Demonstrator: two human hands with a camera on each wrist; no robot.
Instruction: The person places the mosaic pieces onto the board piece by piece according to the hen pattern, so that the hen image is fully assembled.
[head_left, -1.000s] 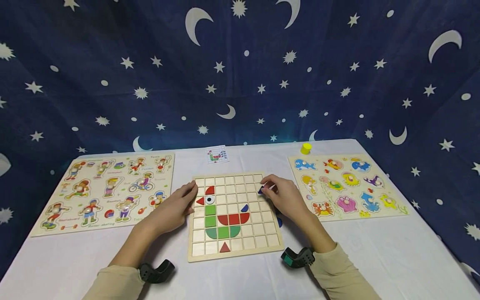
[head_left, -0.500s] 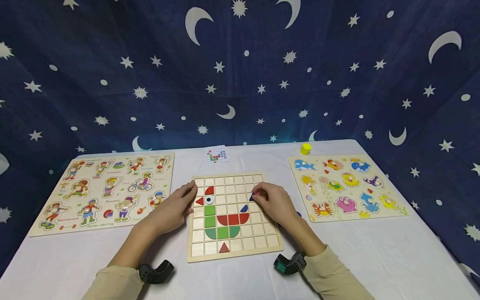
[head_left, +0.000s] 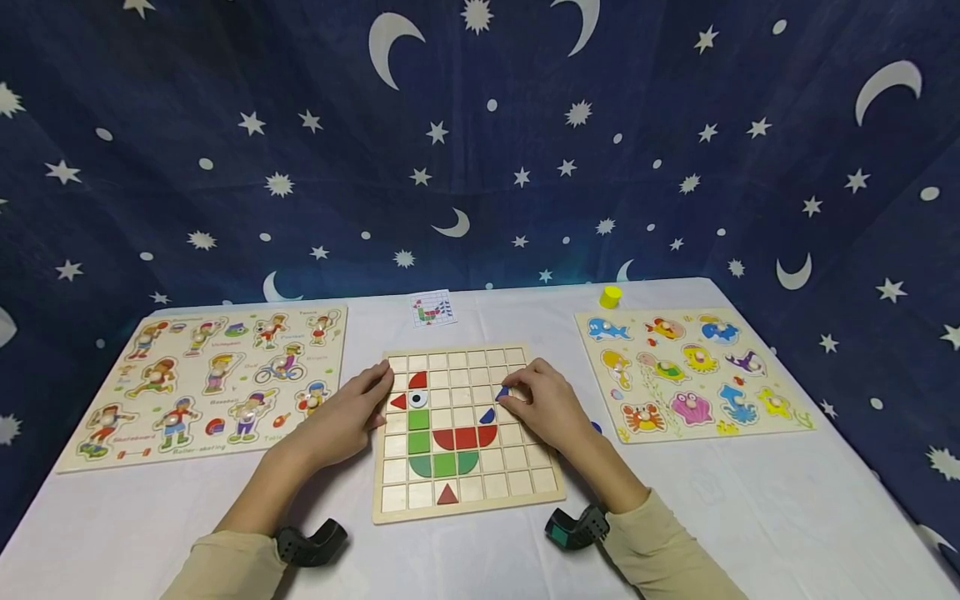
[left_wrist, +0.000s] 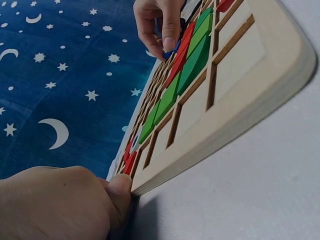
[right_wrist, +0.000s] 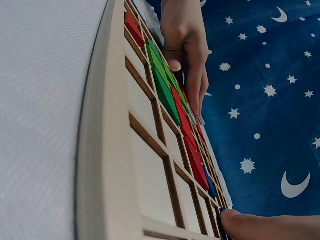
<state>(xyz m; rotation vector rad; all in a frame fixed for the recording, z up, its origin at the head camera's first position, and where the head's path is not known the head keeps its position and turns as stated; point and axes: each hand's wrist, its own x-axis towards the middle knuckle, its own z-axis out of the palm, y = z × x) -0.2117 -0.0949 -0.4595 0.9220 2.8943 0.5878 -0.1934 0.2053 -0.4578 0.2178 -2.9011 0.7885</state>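
- Head view: the wooden grid board [head_left: 467,511] lies on the white tablecloth [head_left: 480,558], centered before the person.
- Head view, left hand [head_left: 348,417]: rests against the board's upper left edge, fingers extended rather than wrapped around anything.
- Head view, right hand [head_left: 546,404]: pinches a small blue piece [head_left: 502,392] between thumb and fingers at the right part of the grid. Whether this piece is seated in a cell cannot be told.
- Head view, board contents: a bird-shaped figure with an eye tile [head_left: 417,399], a red beak triangle [head_left: 399,402], a rounded red crest [head_left: 417,380], green squares [head_left: 418,419], a row of red pieces [head_left: 466,437] and a lower red triangle [head_left: 447,495]. A second blue piece [head_left: 487,415] sits above the right end of the red row.
- Head view, surroundings: a sports puzzle [head_left: 187,375] at left; a sea-animal puzzle [head_left: 638,333] at right; a printed bird card [head_left: 433,308] beyond the board; a yellow cylinder [head_left: 611,297] behind the sea-animal puzzle; a starry navy backdrop [head_left: 480,167].
- Left wrist view: the left thumb [left_wrist: 120,187] touches the board's corner; the right hand's fingertips meet the blue piece across the grid.
- Right wrist view: a right fingertip [right_wrist: 232,217] touches the pinched piece; the left hand reaches down at the opposite edge.
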